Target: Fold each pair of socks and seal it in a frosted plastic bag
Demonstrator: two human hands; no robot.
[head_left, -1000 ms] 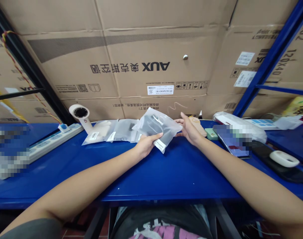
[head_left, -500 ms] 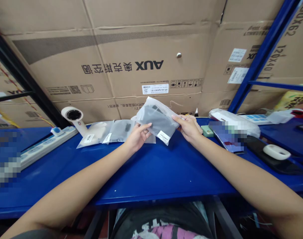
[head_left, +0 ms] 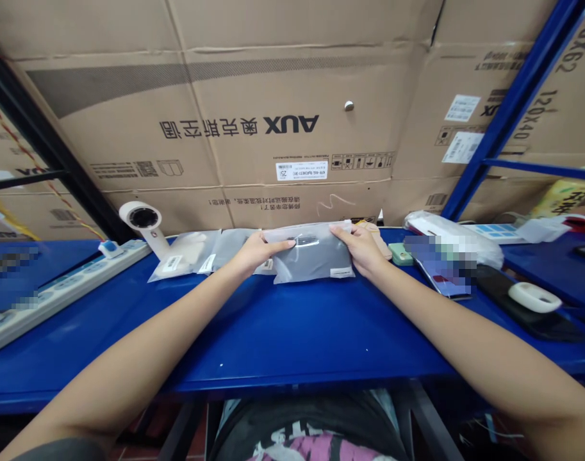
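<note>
A frosted plastic bag [head_left: 311,259] with dark, flat contents and a small white label at its lower right corner hangs between my two hands. My left hand [head_left: 258,250] pinches its upper left side, thumb across the front. At the upper right corner, my right hand [head_left: 359,246] grips it between thumb and fingers. Left of it, a similar bag with dark contents [head_left: 229,246] lies on the blue table [head_left: 282,339], partly hidden by my left hand. Beside that lies a bag with pale contents [head_left: 184,253]. What is inside the bags I cannot make out.
A white handheld fan-like device [head_left: 143,221] stands behind the pale bag. A long power strip [head_left: 75,282] runs along the left. To the right are a green box [head_left: 400,254], a phone-like slab [head_left: 441,272], a bubble-wrapped item [head_left: 455,237] and a white mouse-shaped object [head_left: 534,296]. Cardboard [head_left: 282,83] walls the back.
The held bag has come down from a tilted position and turned nearly level, its top edge now horizontal. My left hand has shifted slightly up and left along it.
</note>
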